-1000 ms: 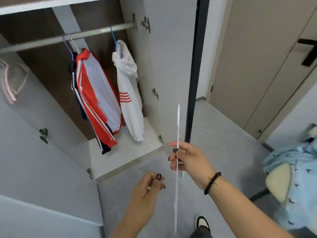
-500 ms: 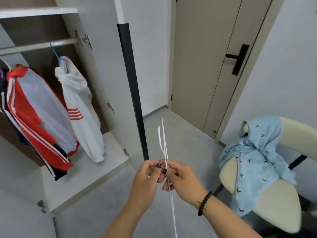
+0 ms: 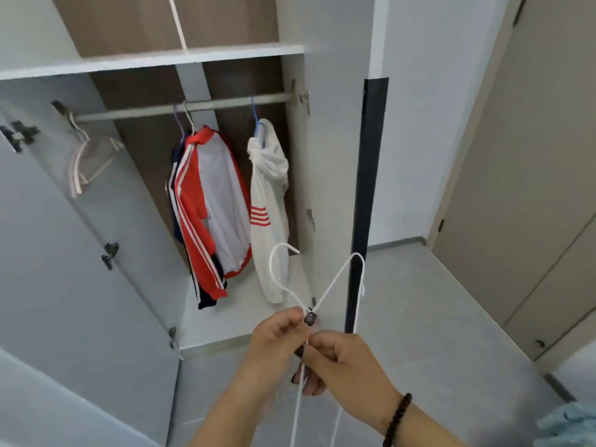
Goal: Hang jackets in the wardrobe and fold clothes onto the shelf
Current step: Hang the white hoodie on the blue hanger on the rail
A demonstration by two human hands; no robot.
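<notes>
A home, most likely a bedroom or hallway. A built-in wardrobe (image 3: 296,175) stands open, with a hanging rail (image 3: 180,108), a shelf (image 3: 154,61) above it, and jackets (image 3: 209,208) on hangers. To the right are a beige room door (image 3: 532,188), plain white walls (image 3: 419,124) and a grey tiled floor (image 3: 435,317).

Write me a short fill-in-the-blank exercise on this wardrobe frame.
1. Both hands, left hand and right hand, hold a white ____.
2. The white jacket hangs on a ____ hanger.
3. The red and white jacket hangs to the ____ of the white jacket.
4. The wardrobe door stands ____.

Missing words: hanger; blue; left; open
</notes>
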